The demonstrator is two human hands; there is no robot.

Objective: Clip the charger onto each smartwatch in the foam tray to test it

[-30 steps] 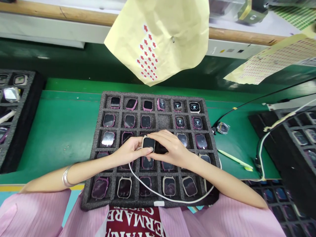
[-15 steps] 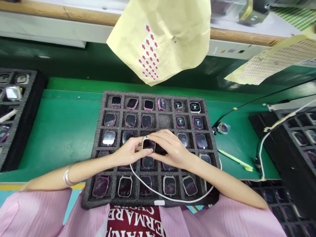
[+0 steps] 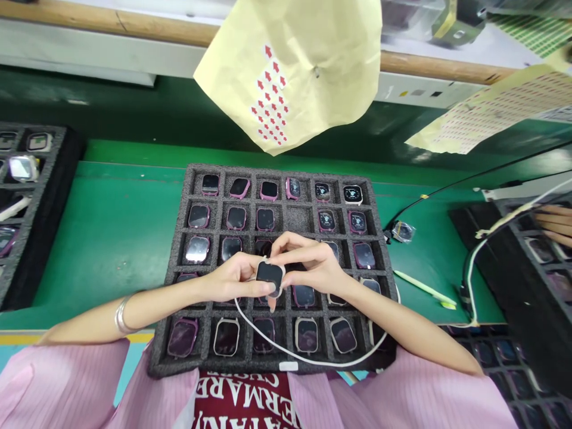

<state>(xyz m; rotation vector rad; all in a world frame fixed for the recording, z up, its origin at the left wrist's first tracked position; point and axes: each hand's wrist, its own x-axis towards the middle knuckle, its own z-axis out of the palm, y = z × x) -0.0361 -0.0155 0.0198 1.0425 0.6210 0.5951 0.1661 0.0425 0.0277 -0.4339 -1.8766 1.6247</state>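
A light-framed smartwatch (image 3: 270, 274) with a dark screen is held above the middle of a grey foam tray (image 3: 298, 219). My left hand (image 3: 236, 277) grips it from the left, thumb across the lower screen. The fingers of my right hand (image 3: 313, 262) pinch its right side and upper corner. A white cable (image 3: 313, 359) loops from near my left hand across the tray's front and up its right side. Watches with purple or pale frames, such as a purple one (image 3: 183, 338), lie in the tray's compartments. Those beneath my hands are partly hidden.
Another watch tray (image 3: 58, 196) stands at the left, and more trays (image 3: 504, 238) at the right, where another person's hand (image 3: 556, 223) reaches in. A green pen (image 3: 424, 289) and a wrapped watch (image 3: 403, 231) lie right of the tray. Yellow paper (image 3: 304, 77) hangs overhead.
The held watch has moved slightly toward me and its screen shows more fully. My right fingers have lifted and bent into a pinch. Another person's hand has appeared at the right edge.
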